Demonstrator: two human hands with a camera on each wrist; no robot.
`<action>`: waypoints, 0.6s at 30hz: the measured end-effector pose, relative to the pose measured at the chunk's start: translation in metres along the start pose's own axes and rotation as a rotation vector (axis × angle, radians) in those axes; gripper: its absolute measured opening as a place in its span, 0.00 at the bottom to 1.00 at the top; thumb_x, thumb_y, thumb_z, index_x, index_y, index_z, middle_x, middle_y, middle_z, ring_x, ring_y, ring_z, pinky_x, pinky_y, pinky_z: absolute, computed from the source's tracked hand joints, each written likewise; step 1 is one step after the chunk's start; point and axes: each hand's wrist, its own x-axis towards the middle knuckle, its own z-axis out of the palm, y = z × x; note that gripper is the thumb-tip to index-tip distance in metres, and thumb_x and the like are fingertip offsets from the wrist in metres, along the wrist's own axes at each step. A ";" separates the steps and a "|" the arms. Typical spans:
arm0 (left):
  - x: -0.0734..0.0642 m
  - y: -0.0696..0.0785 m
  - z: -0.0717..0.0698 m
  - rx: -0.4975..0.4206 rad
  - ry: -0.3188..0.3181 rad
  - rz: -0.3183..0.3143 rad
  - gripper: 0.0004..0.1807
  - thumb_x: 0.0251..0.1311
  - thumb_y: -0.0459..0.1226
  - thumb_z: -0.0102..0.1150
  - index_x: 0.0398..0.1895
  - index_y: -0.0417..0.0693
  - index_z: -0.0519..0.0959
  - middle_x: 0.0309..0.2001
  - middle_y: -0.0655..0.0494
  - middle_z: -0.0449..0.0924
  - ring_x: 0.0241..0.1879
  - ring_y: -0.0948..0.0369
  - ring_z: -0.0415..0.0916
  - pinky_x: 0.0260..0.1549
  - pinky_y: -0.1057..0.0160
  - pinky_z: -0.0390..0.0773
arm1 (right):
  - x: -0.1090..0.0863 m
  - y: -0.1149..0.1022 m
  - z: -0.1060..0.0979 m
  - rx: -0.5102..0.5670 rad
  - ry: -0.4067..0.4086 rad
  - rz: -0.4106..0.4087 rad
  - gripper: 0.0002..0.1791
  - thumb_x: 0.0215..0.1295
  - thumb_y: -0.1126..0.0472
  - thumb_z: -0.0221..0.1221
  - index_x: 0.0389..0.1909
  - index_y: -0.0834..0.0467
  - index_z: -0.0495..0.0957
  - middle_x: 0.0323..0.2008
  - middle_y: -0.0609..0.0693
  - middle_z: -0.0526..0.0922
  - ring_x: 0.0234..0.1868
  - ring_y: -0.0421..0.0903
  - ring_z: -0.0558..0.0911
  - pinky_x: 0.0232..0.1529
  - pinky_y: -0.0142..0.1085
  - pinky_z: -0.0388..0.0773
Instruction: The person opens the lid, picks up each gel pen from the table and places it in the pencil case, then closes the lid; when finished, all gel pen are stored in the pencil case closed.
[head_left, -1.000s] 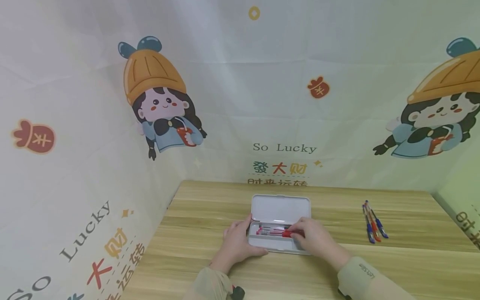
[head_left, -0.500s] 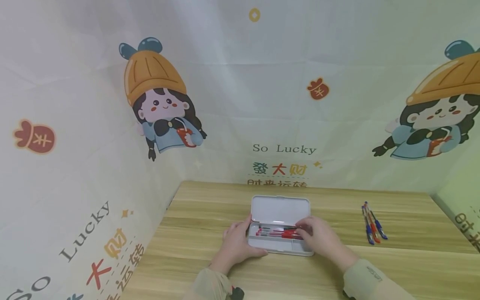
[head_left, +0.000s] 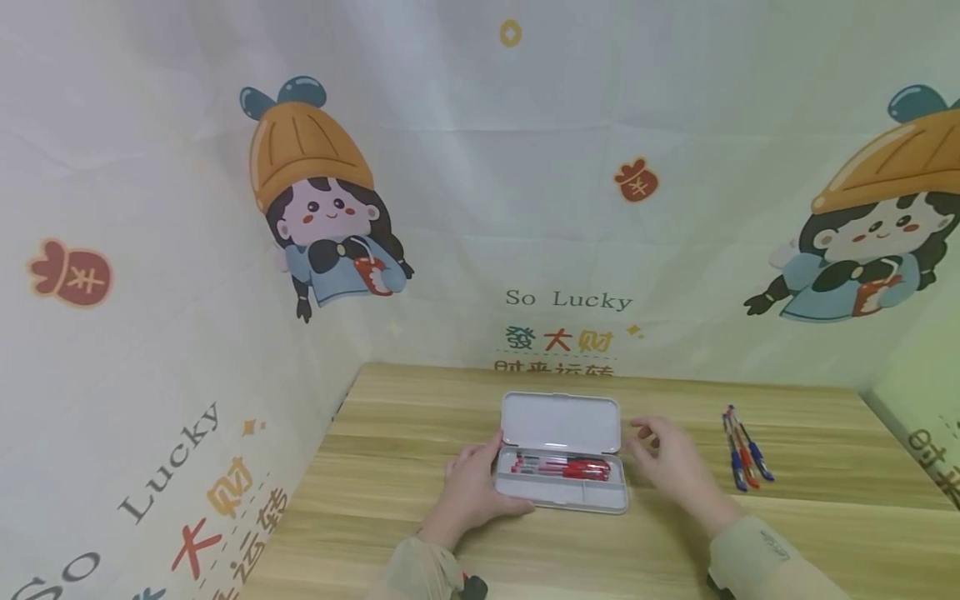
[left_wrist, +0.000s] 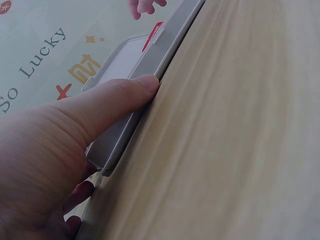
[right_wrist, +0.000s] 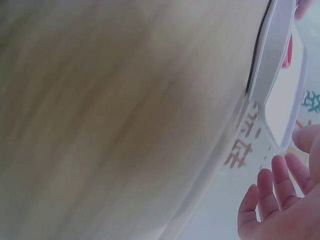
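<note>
A white pencil case (head_left: 543,494) lies on the table with its lid (head_left: 561,421) raised at the back. Several pens (head_left: 596,470) with red and dark parts lie side by side in its long rear compartment. My left hand (head_left: 472,487) grips the left end of the case, thumb along the front wall and fingers round the back corner. In the left wrist view the thumb of that left hand (left_wrist: 115,100) presses on the case's front edge. My right hand (head_left: 671,467) is just right of the case, fingers loosely bent, holding nothing.
Right of my right hand, blue and red pens (head_left: 745,450) lie together on the wooden table (head_left: 420,400). A printed cloth (head_left: 450,208) hangs behind and to the left of the table.
My right hand has let go of a pen in the case and moved out to the right. More of the pens shows now. My left hand has stayed on the case.
</note>
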 end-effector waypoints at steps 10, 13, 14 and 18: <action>-0.001 0.002 -0.002 -0.004 0.003 0.007 0.73 0.37 0.58 0.91 0.87 0.44 0.62 0.74 0.42 0.78 0.74 0.42 0.68 0.74 0.32 0.59 | -0.004 0.016 -0.030 -0.099 0.028 0.073 0.23 0.79 0.57 0.64 0.65 0.68 0.80 0.54 0.67 0.87 0.52 0.64 0.86 0.49 0.60 0.85; -0.002 0.002 -0.001 0.005 0.002 0.008 0.73 0.37 0.58 0.91 0.87 0.43 0.61 0.74 0.42 0.78 0.74 0.42 0.68 0.74 0.32 0.59 | -0.006 0.021 -0.038 -0.119 0.050 0.074 0.22 0.79 0.57 0.64 0.64 0.68 0.81 0.54 0.68 0.87 0.52 0.66 0.86 0.48 0.60 0.85; -0.002 0.002 -0.001 0.007 0.002 0.009 0.73 0.37 0.58 0.91 0.87 0.43 0.61 0.74 0.42 0.78 0.74 0.42 0.68 0.74 0.32 0.58 | -0.007 0.023 -0.041 -0.124 0.058 0.077 0.22 0.79 0.57 0.63 0.64 0.68 0.81 0.54 0.69 0.87 0.53 0.66 0.85 0.48 0.60 0.85; -0.002 0.001 -0.001 0.005 0.001 0.009 0.74 0.37 0.59 0.91 0.87 0.44 0.61 0.75 0.43 0.78 0.75 0.42 0.68 0.74 0.32 0.58 | -0.010 0.032 -0.050 -0.113 0.078 0.093 0.23 0.81 0.58 0.61 0.66 0.70 0.79 0.56 0.72 0.85 0.54 0.69 0.84 0.50 0.63 0.84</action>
